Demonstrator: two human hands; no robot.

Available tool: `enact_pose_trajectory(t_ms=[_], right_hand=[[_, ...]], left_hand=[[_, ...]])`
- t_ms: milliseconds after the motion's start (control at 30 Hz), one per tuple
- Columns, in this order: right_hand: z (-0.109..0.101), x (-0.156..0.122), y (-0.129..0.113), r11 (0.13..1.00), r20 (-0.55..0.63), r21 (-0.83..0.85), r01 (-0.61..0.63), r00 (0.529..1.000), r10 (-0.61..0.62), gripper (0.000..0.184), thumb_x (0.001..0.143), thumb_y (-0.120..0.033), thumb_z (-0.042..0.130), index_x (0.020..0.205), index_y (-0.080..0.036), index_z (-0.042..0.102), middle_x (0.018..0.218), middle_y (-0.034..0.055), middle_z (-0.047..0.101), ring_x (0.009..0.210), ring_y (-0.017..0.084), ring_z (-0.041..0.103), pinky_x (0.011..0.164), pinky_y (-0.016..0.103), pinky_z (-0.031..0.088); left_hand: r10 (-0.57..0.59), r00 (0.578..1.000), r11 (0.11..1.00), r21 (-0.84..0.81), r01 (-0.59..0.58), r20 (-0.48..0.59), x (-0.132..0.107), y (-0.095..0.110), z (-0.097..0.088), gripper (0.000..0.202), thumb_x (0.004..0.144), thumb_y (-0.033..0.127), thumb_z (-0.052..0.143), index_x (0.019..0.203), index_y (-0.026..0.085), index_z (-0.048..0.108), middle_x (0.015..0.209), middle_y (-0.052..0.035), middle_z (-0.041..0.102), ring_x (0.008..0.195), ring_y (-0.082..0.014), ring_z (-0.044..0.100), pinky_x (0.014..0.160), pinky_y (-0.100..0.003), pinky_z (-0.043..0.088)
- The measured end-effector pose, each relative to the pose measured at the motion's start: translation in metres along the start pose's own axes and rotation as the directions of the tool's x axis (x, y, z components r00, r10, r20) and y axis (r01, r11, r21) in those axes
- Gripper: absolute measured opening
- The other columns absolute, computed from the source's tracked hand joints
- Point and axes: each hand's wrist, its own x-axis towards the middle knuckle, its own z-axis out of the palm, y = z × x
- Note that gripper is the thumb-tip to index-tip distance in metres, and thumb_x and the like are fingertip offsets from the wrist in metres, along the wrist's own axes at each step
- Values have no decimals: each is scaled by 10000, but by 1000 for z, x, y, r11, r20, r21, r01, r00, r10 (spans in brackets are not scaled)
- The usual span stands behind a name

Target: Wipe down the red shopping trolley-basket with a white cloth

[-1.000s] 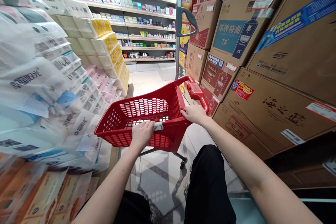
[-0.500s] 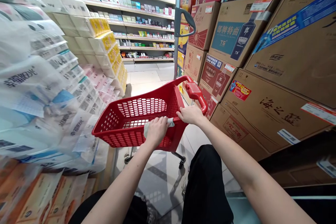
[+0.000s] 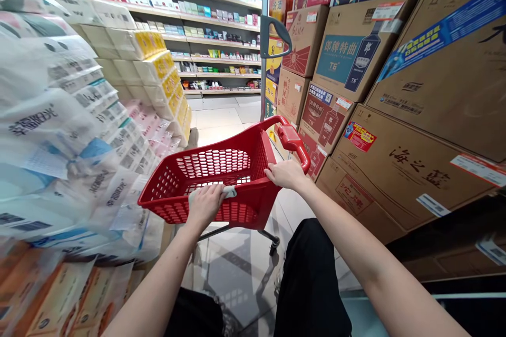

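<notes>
Two closed grips steady a red shopping cart (image 3: 247, 202): left grip (image 3: 205, 205) pins a white cloth (image 3: 228, 192) at six o'clock, right grip (image 3: 286, 175) wraps the rim (image 3: 265, 181) at three.

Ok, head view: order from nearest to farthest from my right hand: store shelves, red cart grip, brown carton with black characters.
From the right hand:
1. Red cart grip, just ahead.
2. Brown carton, to the right.
3. Store shelves, far ahead.
</notes>
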Motion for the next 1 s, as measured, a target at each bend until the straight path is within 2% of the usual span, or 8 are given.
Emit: enact_pose_trajectory(t_ms=[300,633,800,1000], right_hand=[[2,13,10,997,76,44,-61,995,58,506,936,-473,222,1184,-208,574,1003,103,688,941,254,636,780,351,444],[8,21,20,995,82,77,-71,994,65,512,915,-478,225,1215,-238,564,1027,96,683,948,263,629,764,366,453],[15,25,36,993,76,80,-87,994,81,489,896,-468,277,1301,-294,490,1111,77,659,982,266,619,779,378,453],[17,20,59,994,100,59,-90,991,84,498,883,-453,309,1347,-327,436,1174,57,634,1042,254,593,823,375,440]], left_hand=[[-12,999,997,82,9,35,9,15,-6,223,900,328,382,938,203,563,868,-83,637,832,-237,552,734,-350,390],[-26,998,998,62,22,57,15,14,-1,204,891,344,406,929,211,556,860,-80,637,824,-238,552,739,-351,386],[-47,998,998,36,45,43,14,28,-6,220,907,341,375,901,210,551,835,-77,630,809,-233,547,727,-352,381],[-6,999,1000,0,6,53,5,45,-12,193,909,321,381,907,224,548,840,-73,630,834,-231,546,713,-344,377]])
